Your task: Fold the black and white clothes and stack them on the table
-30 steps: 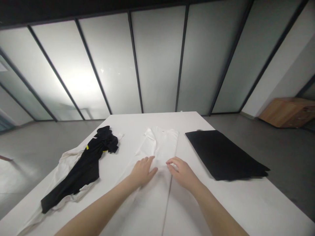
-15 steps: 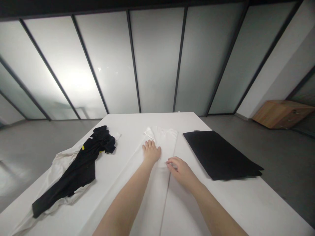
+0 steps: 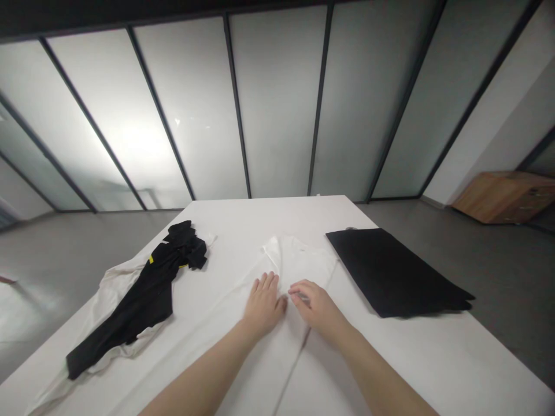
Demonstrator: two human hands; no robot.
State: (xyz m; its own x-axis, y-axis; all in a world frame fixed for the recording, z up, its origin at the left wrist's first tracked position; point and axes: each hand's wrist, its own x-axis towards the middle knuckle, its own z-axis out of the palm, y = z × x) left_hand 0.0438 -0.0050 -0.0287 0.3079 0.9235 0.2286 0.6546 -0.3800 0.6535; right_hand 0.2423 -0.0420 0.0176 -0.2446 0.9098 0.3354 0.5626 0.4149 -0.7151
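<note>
A white shirt (image 3: 303,263) lies spread on the white table, its collar at the far end and a sleeve at its far left. My left hand (image 3: 263,306) rests flat on the shirt's left part, fingers stretched forward and thumb out to the side. Just to the right, my right hand (image 3: 318,309) has its thumb and fingertips brought together at the cloth, in what looks like a pinch on the shirt. The fold between those fingertips is hard to make out. The shirt's near part runs toward me between my forearms.
On the left of the white table (image 3: 260,214) lies a crumpled black garment (image 3: 147,300) with yellow marks, on top of white cloth (image 3: 115,289). Black flat sheets (image 3: 394,271) are stacked at the right. A wooden cabinet (image 3: 503,196) stands on the floor at far right.
My left hand has slid back toward me on the shirt. The shirt's far right part now spreads wider to the right, and my right hand is closer to my left. The view has shifted slightly.
</note>
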